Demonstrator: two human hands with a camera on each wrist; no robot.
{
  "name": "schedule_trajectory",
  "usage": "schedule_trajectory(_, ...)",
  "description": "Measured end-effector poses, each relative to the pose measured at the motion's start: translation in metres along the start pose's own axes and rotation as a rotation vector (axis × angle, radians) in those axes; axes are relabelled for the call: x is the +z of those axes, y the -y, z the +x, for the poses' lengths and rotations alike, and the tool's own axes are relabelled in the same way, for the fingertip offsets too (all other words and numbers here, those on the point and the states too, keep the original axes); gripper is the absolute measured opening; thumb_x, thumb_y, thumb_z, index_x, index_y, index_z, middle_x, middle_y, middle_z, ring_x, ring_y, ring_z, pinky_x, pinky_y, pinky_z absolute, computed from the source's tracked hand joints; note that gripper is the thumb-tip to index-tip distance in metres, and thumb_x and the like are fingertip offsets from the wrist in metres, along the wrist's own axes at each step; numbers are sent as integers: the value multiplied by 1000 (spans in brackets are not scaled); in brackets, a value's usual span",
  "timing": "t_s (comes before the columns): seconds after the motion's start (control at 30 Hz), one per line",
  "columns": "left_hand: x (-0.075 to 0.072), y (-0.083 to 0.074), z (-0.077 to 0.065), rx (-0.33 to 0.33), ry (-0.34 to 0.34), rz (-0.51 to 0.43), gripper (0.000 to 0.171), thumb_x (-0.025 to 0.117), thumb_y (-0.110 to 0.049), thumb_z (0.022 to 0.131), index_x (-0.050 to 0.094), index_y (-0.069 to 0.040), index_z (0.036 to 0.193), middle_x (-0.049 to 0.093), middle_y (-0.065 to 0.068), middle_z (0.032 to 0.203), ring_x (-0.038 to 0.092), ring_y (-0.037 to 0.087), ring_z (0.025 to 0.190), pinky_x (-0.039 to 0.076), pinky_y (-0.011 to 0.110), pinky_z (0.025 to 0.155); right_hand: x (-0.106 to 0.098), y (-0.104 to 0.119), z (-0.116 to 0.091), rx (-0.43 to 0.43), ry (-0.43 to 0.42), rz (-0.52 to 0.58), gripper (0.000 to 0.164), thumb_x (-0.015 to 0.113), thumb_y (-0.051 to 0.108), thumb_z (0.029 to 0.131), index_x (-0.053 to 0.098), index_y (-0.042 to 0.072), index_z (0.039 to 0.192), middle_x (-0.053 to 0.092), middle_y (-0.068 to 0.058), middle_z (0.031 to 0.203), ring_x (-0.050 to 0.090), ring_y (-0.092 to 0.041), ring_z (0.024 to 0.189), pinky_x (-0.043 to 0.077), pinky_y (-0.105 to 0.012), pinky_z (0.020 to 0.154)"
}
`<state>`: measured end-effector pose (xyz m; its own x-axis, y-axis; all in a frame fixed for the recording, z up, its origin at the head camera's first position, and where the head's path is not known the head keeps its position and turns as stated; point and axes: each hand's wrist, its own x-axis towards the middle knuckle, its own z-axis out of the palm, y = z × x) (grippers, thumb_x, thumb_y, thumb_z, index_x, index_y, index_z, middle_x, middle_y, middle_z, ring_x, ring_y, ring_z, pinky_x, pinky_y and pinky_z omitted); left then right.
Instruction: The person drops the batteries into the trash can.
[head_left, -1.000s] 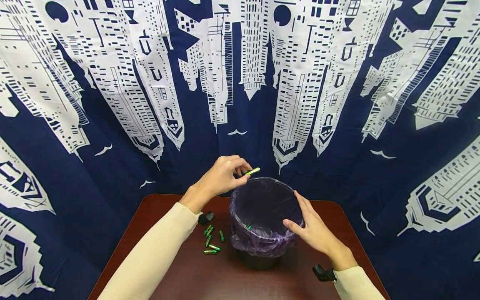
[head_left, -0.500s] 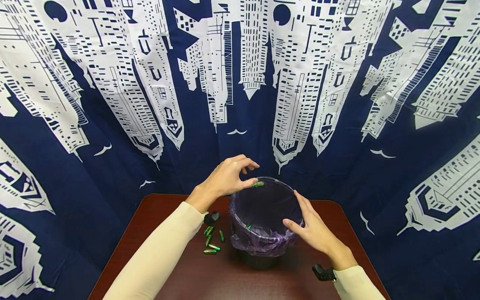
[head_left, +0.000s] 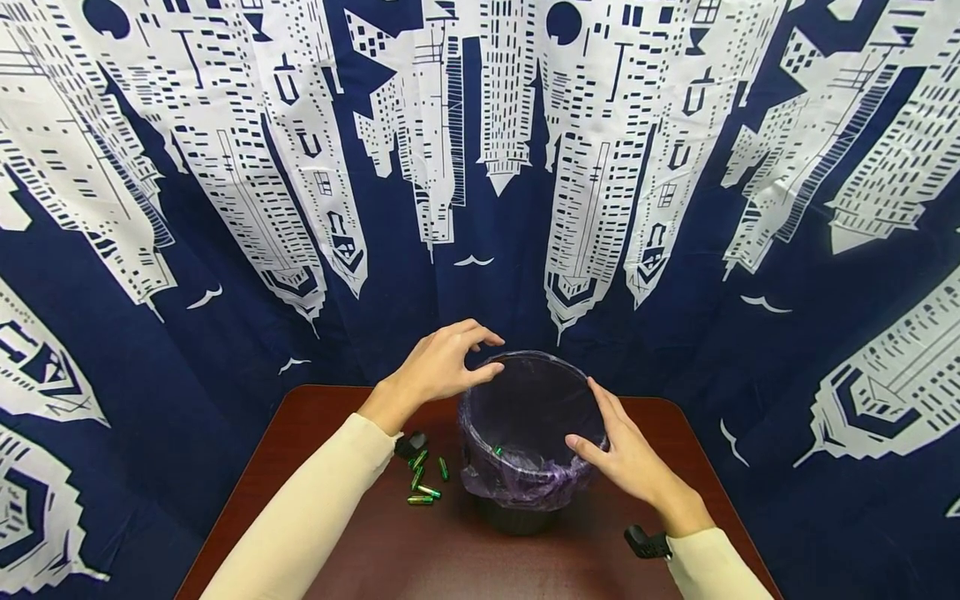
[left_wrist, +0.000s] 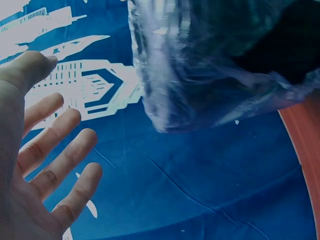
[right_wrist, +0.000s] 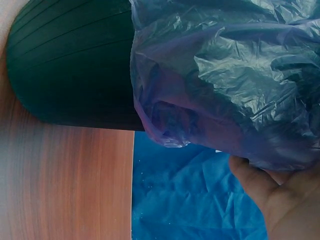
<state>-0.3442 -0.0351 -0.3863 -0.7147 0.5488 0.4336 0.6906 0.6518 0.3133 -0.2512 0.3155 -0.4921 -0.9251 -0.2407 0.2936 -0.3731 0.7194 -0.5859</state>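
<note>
since half a second ago my left hand (head_left: 442, 364) has drawn back a little to the left, and the battery that was by its thumb tip is out of sight. that hand now holds nothing, fingers apart and thumb away from them, beside the far left rim of the one bin (head_left: 517, 521). my right hand (head_left: 628, 452), fingers straight, rests against the bin's right rim.

the bin stands upright on the table (head_left: 360, 546), mouth up, with one purple liner (head_left: 525, 493) folded over its edge. left of it i count at least six batteries (head_left: 421, 500), all lying flat: the nearest runs side to side; the one behind it slants, right end nearer me; the one closest to the bin points almost straight away from me; the others slant, far ends to the right, and overlap too closely at the back for a sure count. one green piece (head_left: 498, 450) shows by the bin's near left rim, too small for me to tell its axis.
</note>
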Motion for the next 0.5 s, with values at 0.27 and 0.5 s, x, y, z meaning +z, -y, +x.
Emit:
schedule_trajectory(0.27, 7, 16, -22, -19, -28, -2, 37, 83, -44, 108, 83, -26, 140, 82, -2, 133, 81, 21, 117, 70, 46, 94, -1, 0, 0, 6, 5, 8, 109, 78, 50, 107, 17, 12, 187, 25, -25, 192, 33, -58, 174, 33, -87, 132)
schedule_trajectory(0.5, 14, 27, -39, -37, -65, -13, 33, 83, -42, 108, 84, -24, 136, 83, -3, 131, 82, 21, 113, 71, 46, 93, -1, 0, 1, 15, 10, 5, 109, 78, 51, 107, 16, 12, 188, 24, -26, 192, 32, -58, 174, 32, -87, 132)
